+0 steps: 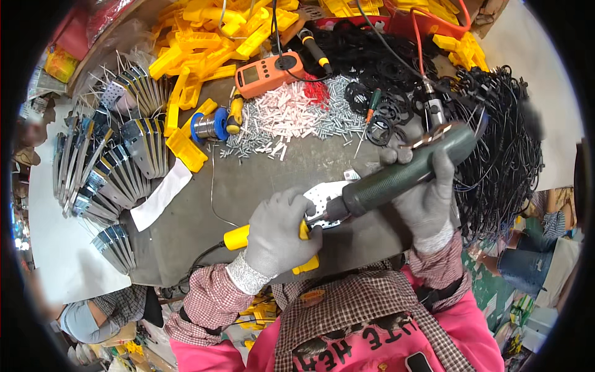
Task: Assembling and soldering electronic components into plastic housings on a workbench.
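Note:
A dark green electric screwdriver (396, 180) slants across the right middle, and the gloved fingers of my right hand (424, 201) are wrapped round its body. Its narrow tip points down and left, close to the fingers of my gloved left hand (279, 232). That hand is closed round a yellow plastic handle (237, 239), which shows on both sides of the fist. A black cord (204, 253) runs from the handle's left end. Just beyond the screwdriver tip is a pale plate with small holes (321, 193). My left fingers hide where the tip meets the handle.
Screws (341, 115) and pale pink pins (288, 111) lie in heaps beyond my hands, beside an orange meter (269, 74) and a solder spool (209, 126). Yellow housings (198, 43) pile up behind. Metal plates (145, 146) stand left; black cords (499, 149) heap right.

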### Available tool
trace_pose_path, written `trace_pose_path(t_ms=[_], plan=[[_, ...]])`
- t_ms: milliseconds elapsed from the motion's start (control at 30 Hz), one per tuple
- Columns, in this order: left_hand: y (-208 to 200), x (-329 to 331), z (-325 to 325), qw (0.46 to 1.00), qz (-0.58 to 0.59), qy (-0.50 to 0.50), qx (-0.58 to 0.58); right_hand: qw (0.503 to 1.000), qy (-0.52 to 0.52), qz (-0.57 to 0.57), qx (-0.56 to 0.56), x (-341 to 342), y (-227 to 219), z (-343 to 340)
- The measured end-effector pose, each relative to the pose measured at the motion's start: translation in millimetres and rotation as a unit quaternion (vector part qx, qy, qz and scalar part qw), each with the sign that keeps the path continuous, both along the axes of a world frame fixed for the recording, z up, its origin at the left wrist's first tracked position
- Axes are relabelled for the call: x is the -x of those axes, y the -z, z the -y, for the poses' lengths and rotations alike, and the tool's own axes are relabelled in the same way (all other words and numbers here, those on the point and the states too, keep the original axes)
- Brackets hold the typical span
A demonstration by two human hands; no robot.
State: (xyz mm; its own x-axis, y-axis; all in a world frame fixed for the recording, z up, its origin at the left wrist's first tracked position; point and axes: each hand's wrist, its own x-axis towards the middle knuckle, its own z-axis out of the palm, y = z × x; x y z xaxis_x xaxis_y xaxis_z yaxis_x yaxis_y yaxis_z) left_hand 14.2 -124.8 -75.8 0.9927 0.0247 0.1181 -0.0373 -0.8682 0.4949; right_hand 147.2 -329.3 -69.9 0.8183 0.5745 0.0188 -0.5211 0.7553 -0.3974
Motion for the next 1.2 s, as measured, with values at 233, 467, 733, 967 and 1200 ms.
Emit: trace_pose_path(t_ms=[233, 467, 733, 967, 1200], plan=[[2.1, 1.2, 2.3, 1.000, 0.005, -0.018, -0.008, 0.992, 0.061, -0.111, 0.001, 17.8, 34.2, 15.9], [2.4, -1.7, 2.2, 1.000, 0.017, -0.021, -0.003, 0.991, 0.064, -0.115, -0.012, 15.5, 37.0, 12.6], [5.3, -6.3, -0.3, 1.000, 0.014, 0.009, 0.010, 0.987, 0.018, -0.154, 0.032, 10.3, 39.6, 10.2], [0.4, -9.0, -1.8, 0.999, -0.004, 0.037, 0.024, 0.986, 0.004, -0.165, 0.020, 7.0, 48.5, 7.9], [0.5, -13.1, -2.3, 0.997, 0.023, 0.026, 0.070, 0.981, -0.012, -0.195, 0.010, 5.2, 38.8, -3.5]])
